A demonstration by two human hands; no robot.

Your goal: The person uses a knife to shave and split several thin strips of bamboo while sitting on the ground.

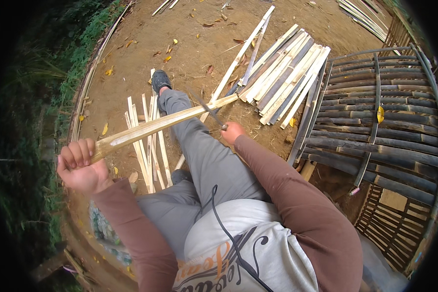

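Observation:
My left hand (85,165) is closed round the near end of a split bamboo slat (155,126). The slat slants up and away to the right, passing over my outstretched leg. In my right hand (232,132) is the handle of a long knife (212,115), its thin blade pointing up and left, blurred toward the tip. Blade and slat cross near the slat's far part; whether the edge bites into the bamboo I cannot tell. My fingers hide most of the knife's handle.
Several split slats (289,73) lie in a row on the dirt at the far right. More slats (148,151) lie beside my leg. A bamboo slat bench (374,112) stands to my right. Green plants (90,48) border the left side, and dry leaves dot the ground.

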